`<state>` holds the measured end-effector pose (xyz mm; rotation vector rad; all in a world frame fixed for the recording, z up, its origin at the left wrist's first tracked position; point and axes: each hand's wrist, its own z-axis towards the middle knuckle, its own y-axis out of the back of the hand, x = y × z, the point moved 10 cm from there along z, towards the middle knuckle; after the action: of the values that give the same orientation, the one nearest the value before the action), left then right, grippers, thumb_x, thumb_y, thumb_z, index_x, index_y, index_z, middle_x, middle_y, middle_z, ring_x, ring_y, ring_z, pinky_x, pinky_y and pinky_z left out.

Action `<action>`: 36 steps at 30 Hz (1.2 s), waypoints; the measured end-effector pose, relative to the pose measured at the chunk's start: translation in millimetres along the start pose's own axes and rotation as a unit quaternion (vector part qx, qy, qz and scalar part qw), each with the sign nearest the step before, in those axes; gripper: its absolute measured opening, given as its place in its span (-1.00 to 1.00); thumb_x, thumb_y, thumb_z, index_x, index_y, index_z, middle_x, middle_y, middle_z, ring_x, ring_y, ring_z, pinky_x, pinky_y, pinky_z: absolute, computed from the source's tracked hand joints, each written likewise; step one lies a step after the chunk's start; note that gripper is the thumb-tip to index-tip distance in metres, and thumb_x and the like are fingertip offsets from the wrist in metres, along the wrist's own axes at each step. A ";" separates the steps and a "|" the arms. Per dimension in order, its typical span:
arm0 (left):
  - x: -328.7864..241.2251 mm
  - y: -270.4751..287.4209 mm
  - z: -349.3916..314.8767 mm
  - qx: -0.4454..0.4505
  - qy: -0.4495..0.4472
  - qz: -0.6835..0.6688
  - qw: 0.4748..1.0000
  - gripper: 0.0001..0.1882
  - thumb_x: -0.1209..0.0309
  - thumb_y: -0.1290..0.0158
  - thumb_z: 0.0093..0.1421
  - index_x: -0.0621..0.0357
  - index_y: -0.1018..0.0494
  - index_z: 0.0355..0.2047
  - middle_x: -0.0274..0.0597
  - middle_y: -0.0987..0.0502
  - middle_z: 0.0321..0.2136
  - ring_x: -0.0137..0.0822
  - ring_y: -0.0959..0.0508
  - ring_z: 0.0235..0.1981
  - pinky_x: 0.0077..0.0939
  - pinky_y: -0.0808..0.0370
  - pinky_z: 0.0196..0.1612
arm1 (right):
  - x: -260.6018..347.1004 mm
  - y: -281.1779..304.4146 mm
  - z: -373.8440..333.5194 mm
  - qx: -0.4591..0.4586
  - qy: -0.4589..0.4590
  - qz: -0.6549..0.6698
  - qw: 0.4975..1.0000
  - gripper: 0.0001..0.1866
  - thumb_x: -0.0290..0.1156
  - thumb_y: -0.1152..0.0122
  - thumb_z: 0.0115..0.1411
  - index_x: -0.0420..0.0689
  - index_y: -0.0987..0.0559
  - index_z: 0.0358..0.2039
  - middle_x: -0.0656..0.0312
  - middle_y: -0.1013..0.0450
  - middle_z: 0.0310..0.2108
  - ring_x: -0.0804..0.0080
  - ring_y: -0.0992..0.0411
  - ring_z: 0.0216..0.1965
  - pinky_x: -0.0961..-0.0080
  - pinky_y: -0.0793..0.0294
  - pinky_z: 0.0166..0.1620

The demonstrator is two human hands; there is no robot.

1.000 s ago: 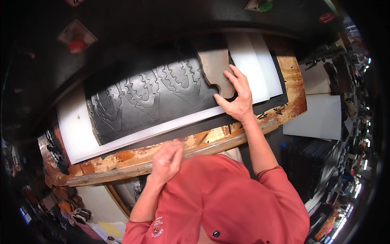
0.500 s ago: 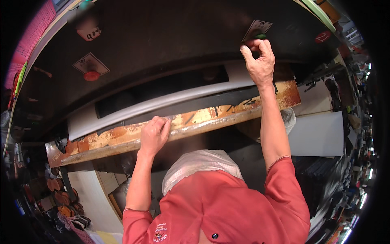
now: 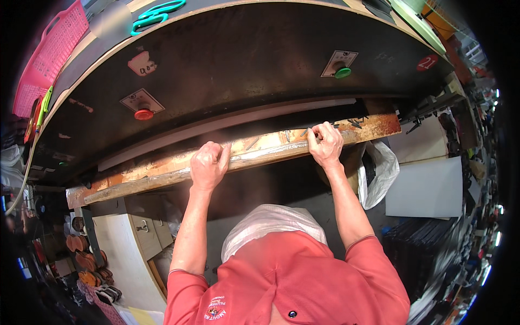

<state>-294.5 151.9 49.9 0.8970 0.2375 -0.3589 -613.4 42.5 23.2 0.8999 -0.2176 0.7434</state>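
- Left hand (image 3: 208,164): mid-frame, fist curled over worn wooden board (image 3: 162,172) edge.
- Right hand (image 3: 325,145): right of centre, fingers clamped on same board.
- Red button (image 3: 143,114): upper left.

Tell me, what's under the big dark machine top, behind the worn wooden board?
Only a thin white sheet edge shows in the slot. Both hands, left and right, grip the worn wooden board; anything deeper is covered.

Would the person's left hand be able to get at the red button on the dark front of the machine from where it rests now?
Probably yes. The left hand grips the worn wooden board, and the red button sits just above and to the left on the dark panel, with nothing visible between them.
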 end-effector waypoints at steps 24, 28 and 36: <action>7.2 -18.8 -5.6 0.108 0.074 -0.026 0.991 -0.62 0.26 -0.33 0.24 0.21 -0.51 -0.61 0.02 -0.54 -0.56 0.07 -0.60 -0.45 -0.05 -0.55 -0.34 | -11.4 -4.8 -13.3 0.042 -0.029 -0.001 0.999 -0.83 -0.43 -0.41 0.22 -0.07 -0.59 -0.48 0.27 -0.40 -0.52 0.26 -0.39 -0.47 0.28 -0.34 -0.26; 3.7 -16.1 -2.5 0.103 0.062 -0.048 0.992 -0.65 0.31 -0.35 0.20 0.18 -0.50 -0.63 -0.05 -0.49 -0.58 0.00 -0.56 -0.48 -0.11 -0.51 -0.38 | -17.6 -2.7 -14.6 0.058 -0.090 0.031 0.994 -0.83 -0.45 -0.41 0.23 -0.12 -0.59 -0.47 0.24 -0.40 -0.52 0.22 -0.38 -0.46 0.27 -0.35 -0.24; 8.1 -29.7 8.5 0.147 0.064 -0.137 0.978 -0.73 0.37 -0.34 0.18 0.14 -0.51 -0.58 -0.12 -0.48 -0.56 -0.03 -0.55 -0.47 -0.15 -0.51 -0.37 | -16.1 -32.9 39.1 0.072 -0.316 0.131 0.937 -0.71 -0.37 -0.40 0.38 -0.25 -0.64 -0.47 0.40 -0.37 -0.62 0.68 -0.28 -0.51 0.59 -0.29 -0.41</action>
<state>-298.6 126.6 30.9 1.1847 0.4373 -0.6040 -598.2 -8.8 19.2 1.2495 -0.8755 0.6987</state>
